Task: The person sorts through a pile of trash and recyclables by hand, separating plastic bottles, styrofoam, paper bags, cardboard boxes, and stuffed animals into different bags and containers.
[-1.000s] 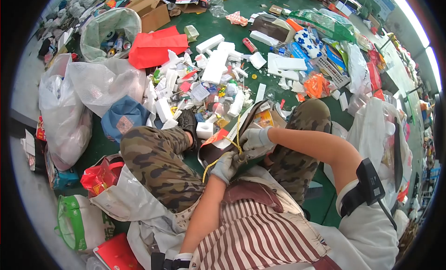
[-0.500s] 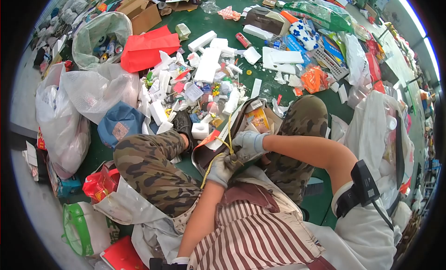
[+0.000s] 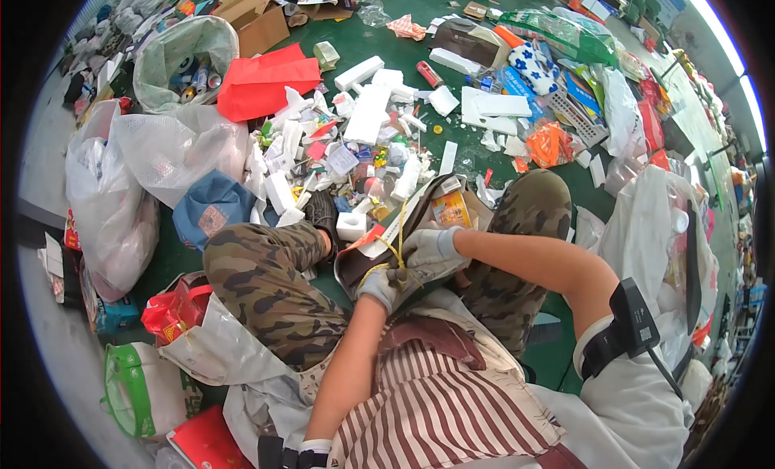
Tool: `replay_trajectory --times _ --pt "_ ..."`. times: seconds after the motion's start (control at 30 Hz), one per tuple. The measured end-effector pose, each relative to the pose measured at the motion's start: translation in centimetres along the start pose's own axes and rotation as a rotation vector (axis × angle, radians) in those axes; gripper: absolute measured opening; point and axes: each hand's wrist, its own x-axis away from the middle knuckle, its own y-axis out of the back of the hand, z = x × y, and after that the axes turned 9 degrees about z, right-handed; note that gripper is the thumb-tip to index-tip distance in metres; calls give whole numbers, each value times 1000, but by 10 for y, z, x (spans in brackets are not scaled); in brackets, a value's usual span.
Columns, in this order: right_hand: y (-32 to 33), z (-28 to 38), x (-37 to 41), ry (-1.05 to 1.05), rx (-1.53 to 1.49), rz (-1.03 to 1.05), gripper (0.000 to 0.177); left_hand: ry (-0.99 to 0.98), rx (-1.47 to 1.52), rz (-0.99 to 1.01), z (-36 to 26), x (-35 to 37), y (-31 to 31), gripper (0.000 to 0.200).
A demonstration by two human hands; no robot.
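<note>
A stack of flat cardboard and paper point(image 3: 418, 213) lies between my bent legs, with a yellow cord point(image 3: 401, 227) running across it. My left hand point(image 3: 379, 286), in a grey-white glove, is closed on the yellow cord at the near edge of the stack. Just above and to the right, my gloved right hand point(image 3: 432, 248) has its fingers curled at the cord's knot. The fingertips of both hands meet there and partly hide the knot. An orange-yellow printed packet point(image 3: 450, 211) sits at the far right part of the stack.
Beyond my feet spreads a pile of white foam pieces point(image 3: 367, 114) and small scraps. To the left are a lined bin point(image 3: 145, 77) with cans, a red sheet point(image 3: 266, 83), a blue cloth bag point(image 3: 211, 208) and white plastic bags point(image 3: 109, 211). A large white bag point(image 3: 646, 227) stands at right.
My left hand has pulled slightly left and down, and the cord's loose end no longer trails beside it. The right hand stays at the knot. The view has shifted slightly.
</note>
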Motion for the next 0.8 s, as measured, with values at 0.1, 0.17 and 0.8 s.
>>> replay_trajectory --times 0.1,0.17,0.8 --pt "10 64 0 -446 737 165 32 12 395 690 11 -53 64 23" --pt "16 59 -1 -423 917 228 33 -72 331 567 11 -24 31 22" --pt "33 44 -34 -353 -1477 -880 29 -297 302 280 -4 2 -13 27"
